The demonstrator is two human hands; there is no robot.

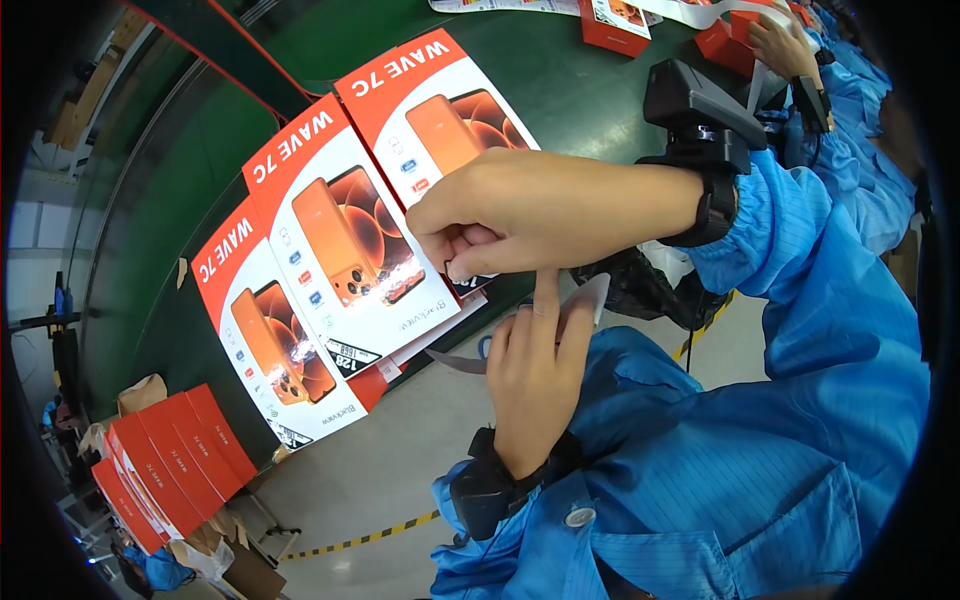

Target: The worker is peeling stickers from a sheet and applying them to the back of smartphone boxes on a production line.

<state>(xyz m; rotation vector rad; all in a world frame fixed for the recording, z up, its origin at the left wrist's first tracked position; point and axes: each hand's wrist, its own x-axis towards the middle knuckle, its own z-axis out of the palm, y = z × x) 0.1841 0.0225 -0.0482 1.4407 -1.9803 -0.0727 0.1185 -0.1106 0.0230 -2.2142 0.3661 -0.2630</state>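
My right hand [480, 215] comes in from the right, its fingers curled and thumb tucked in, above the lower right part of a white and red phone box [365, 240]. Whatever its fingertips pinch, if anything, is hidden. Below it, my left hand [535, 370] reaches up with its index finger extended toward the underside of my right hand. A pale, curved strip [457, 361] sticks out on both sides of the left fingers, which hold it past the table edge. Two similar boxes flank the middle one, a left box [265, 330] and a partly covered right box [430, 110].
The boxes lie on a green table [570, 100]. A stack of red boxes [175, 460] stands at the lower left. Farther right, a co-worker's hand [785, 45] works near small red boxes [612, 30]. A black bag [640, 285] sits beyond my left hand.
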